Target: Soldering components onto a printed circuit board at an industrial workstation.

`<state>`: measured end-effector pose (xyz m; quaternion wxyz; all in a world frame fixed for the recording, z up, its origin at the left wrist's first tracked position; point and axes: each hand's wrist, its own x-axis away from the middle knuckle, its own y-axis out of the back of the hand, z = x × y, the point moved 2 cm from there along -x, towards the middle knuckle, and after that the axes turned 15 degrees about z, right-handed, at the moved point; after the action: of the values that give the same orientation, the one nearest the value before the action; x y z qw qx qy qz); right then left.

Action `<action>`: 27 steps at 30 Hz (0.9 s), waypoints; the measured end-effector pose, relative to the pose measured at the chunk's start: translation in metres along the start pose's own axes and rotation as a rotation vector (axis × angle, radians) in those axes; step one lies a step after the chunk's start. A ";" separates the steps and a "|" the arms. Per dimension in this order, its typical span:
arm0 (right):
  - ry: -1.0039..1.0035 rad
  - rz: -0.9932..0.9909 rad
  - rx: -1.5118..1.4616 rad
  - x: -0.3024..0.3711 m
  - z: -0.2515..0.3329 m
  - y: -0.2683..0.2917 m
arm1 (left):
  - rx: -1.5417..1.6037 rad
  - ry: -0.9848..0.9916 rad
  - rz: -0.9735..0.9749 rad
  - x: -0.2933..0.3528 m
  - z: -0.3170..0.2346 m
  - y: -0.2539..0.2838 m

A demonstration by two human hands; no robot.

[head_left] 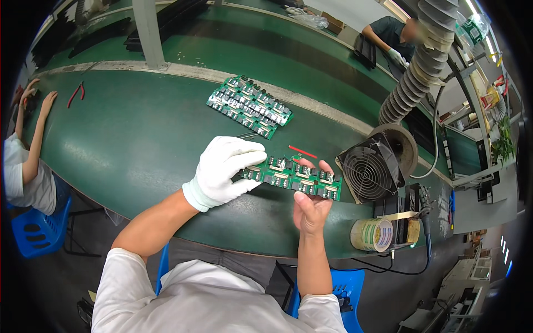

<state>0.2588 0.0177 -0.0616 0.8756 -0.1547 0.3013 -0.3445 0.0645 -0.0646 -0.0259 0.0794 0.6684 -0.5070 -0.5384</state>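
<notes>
Between my two hands, above the green bench, is a long green circuit board with rows of black and pale parts on it. My left hand, in a white glove, pinches the board's left end between thumb and fingers. Bare, my right hand grips it nearer the right end, thumb on the near edge and fingertips showing past the far edge. Beyond my hands lies a batch of similar circuit boards, side by side on the bench. Just past the held board rests a thin red stick-like tool.
To the right stand a black fan and a grey flexible duct. A tape roll sits near the front right edge by a corded tool. Red-handled pliers lie far left. One person sits left, another works across the bench.
</notes>
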 end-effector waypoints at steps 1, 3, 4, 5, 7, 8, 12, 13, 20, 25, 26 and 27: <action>0.002 0.004 -0.002 0.000 0.000 0.000 | 0.000 0.010 -0.002 0.000 -0.001 0.001; 0.007 0.002 -0.004 0.000 0.000 0.001 | 0.003 0.017 0.000 0.000 0.000 0.000; 0.002 -0.020 -0.001 0.000 -0.001 0.004 | 0.035 0.017 0.012 0.000 0.001 0.000; -0.003 -0.042 0.001 0.000 -0.003 0.006 | 0.066 0.018 0.024 0.001 0.003 -0.001; -0.017 -0.084 0.004 0.001 -0.005 0.011 | 0.127 0.024 0.048 0.001 0.006 -0.005; -0.024 -0.079 -0.005 0.002 -0.006 0.010 | 0.120 0.034 0.048 0.003 0.007 -0.004; -0.042 -0.125 0.127 0.005 -0.003 0.012 | 0.411 0.162 0.079 0.007 0.012 -0.010; -0.049 -0.118 0.125 0.005 -0.004 0.012 | 0.408 0.169 0.073 0.008 0.013 -0.011; 0.154 -0.048 0.343 0.007 -0.003 0.006 | 0.405 0.136 0.050 0.006 0.014 -0.013; 0.167 -0.052 0.350 0.007 -0.002 0.005 | 0.396 0.122 0.055 0.006 0.015 -0.015; 0.166 -0.053 0.351 0.007 -0.002 0.004 | 0.392 0.121 0.057 0.006 0.015 -0.015; 0.164 -0.055 0.353 0.007 -0.002 0.004 | 0.389 0.120 0.059 0.006 0.015 -0.015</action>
<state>0.2638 0.0153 -0.0679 0.8519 0.0217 0.3023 -0.4270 0.0606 -0.0561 -0.0457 -0.0054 0.6870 -0.6150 -0.3869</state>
